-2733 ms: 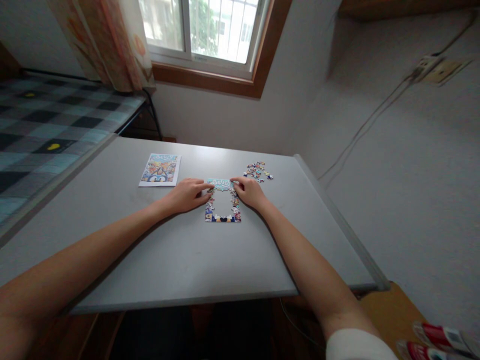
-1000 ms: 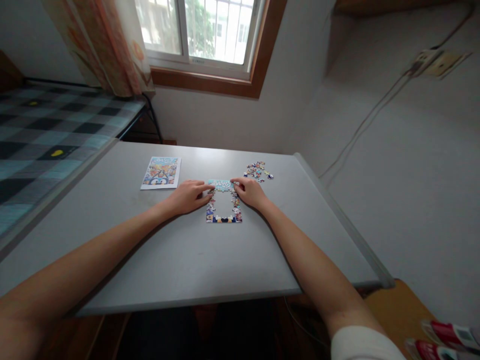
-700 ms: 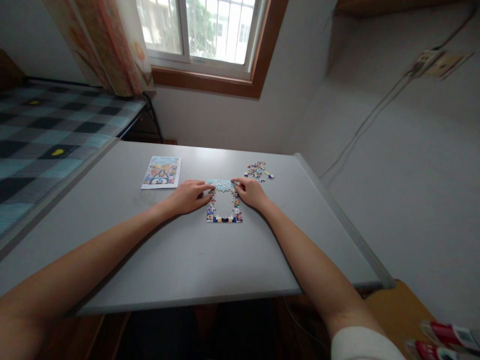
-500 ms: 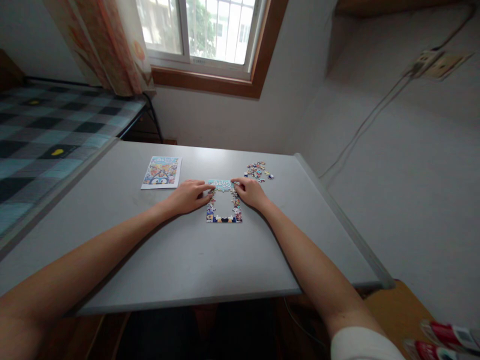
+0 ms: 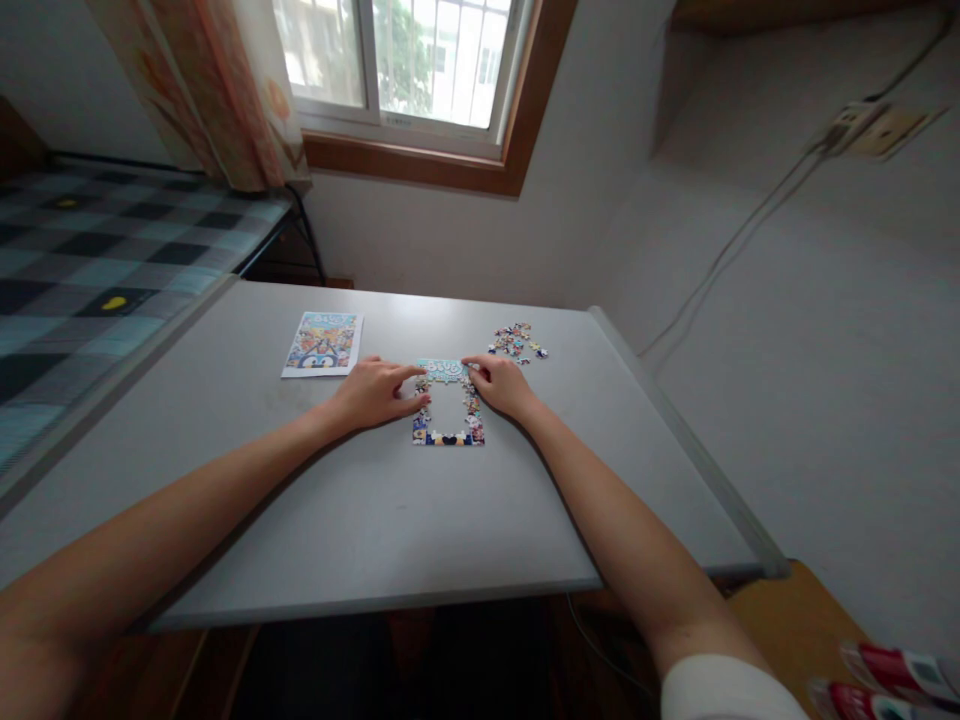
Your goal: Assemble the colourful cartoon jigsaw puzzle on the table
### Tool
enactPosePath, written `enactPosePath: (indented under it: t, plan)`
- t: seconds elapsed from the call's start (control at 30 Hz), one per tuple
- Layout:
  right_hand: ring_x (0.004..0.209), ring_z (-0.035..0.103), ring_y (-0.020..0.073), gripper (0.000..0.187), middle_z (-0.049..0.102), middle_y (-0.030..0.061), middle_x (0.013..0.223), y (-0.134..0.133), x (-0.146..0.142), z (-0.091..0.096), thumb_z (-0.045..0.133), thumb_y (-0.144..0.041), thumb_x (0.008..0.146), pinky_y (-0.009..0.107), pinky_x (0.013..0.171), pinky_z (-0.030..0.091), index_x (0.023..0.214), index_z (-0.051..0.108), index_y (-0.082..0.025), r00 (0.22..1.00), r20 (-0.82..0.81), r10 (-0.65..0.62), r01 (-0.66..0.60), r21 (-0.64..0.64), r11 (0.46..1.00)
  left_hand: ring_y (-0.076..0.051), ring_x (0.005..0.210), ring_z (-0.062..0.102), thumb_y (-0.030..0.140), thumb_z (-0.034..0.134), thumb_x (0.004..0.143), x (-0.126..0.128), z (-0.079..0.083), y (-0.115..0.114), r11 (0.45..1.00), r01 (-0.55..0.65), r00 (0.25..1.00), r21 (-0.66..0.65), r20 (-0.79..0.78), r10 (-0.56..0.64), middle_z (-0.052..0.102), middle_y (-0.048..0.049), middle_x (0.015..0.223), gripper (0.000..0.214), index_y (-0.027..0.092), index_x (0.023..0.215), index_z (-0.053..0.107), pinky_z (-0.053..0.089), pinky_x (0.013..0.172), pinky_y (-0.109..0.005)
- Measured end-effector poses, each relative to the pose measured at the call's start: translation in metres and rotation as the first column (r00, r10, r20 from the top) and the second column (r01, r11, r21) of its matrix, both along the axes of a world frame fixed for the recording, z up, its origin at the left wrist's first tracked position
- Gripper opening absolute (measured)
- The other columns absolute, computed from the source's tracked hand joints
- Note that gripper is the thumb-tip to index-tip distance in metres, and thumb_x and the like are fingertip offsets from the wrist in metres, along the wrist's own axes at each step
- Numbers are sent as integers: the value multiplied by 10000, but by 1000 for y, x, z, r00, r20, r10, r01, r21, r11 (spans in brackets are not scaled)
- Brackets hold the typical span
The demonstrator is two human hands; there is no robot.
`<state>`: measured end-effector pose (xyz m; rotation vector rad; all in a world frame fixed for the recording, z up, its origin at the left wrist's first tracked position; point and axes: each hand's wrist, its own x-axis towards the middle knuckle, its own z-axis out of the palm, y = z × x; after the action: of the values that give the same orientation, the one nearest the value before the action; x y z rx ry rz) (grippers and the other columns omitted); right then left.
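Observation:
A partly built jigsaw puzzle frame (image 5: 448, 438), a colourful border with a bare middle, lies on the grey table (image 5: 390, 520). My left hand (image 5: 371, 392) rests flat at its left side, with the index finger stretched to the top left corner and the thumb on the left edge. My right hand (image 5: 501, 385) has curled fingers, and their tips press on the top right corner. Whether a loose piece sits under those fingertips is hidden.
A small heap of loose puzzle pieces (image 5: 516, 341) lies behind my right hand. A printed reference picture (image 5: 322, 342) lies to the left. A checked bed (image 5: 90, 270) adjoins the table's left edge, the wall runs along its right, and a window is behind.
Both hands stay on the puzzle's top corners. My left thumb has spread slightly away from the index finger. The view has shifted a little since the oldest frame.

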<state>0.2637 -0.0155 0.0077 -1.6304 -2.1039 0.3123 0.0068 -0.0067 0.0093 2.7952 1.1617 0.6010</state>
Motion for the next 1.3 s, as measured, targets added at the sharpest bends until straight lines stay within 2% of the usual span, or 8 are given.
enactPosePath:
  t: [0.07, 0.17, 0.33, 0.53, 0.9, 1.3]
  plan:
    - [751, 623, 161, 313, 735, 49, 858, 0, 0, -1, 550, -196, 889, 255, 749, 436, 1141, 737, -188, 1000, 0, 3, -3, 3, 1000, -190, 662, 624, 584, 617, 872, -1, 1, -1, 1000, 2, 1000, -18, -16, -2, 653, -11, 666, 513, 194, 1194, 701, 433, 743, -321]
    - [745, 618, 159, 314, 731, 46, 853, 1, 0, -1, 549, -196, 890, 253, 743, 433, 1142, 736, -190, 1000, 1, 2, -2, 3, 1000, -196, 725, 630, 651, 635, 829, -1, 3, -2, 999, 31, 999, -39, -37, -33, 677, -39, 793, 591, 205, 1212, 694, 429, 715, -305]
    - [727, 608, 158, 312, 725, 41, 825, 1, 0, 0, 553, -194, 886, 252, 735, 429, 1136, 738, -190, 1000, 7, 4, -4, 1, 1000, -231, 871, 625, 741, 645, 755, -1, 5, 0, 996, 72, 991, -54, -113, -78, 649, -99, 1061, 776, 188, 1299, 638, 428, 805, -329]
    - [723, 607, 160, 314, 728, 44, 836, 0, -1, 1, 550, -194, 888, 256, 724, 429, 1140, 737, -192, 1000, 11, 3, -3, -2, 1000, -234, 876, 600, 760, 650, 730, -2, 5, 2, 992, 101, 981, -76, -160, -113, 621, -105, 1095, 847, 198, 1360, 587, 407, 824, -332]
    - [707, 600, 156, 322, 718, 37, 809, 1, 0, -2, 542, -228, 904, 252, 715, 422, 1167, 725, -194, 1000, -1, -6, 6, 1, 1000, -226, 862, 603, 702, 592, 832, -1, 1, 2, 995, 81, 987, -66, -130, -89, 626, -103, 1083, 718, 182, 1326, 619, 413, 819, -332]
    - [753, 626, 172, 309, 734, 49, 858, -1, -2, 1, 557, -214, 896, 267, 750, 442, 1151, 731, -194, 1000, 13, -13, 13, -5, 1000, -212, 834, 608, 533, 504, 940, 0, -1, 3, 995, 83, 994, -53, -72, -87, 632, -101, 1033, 505, 185, 1270, 663, 441, 812, -342]
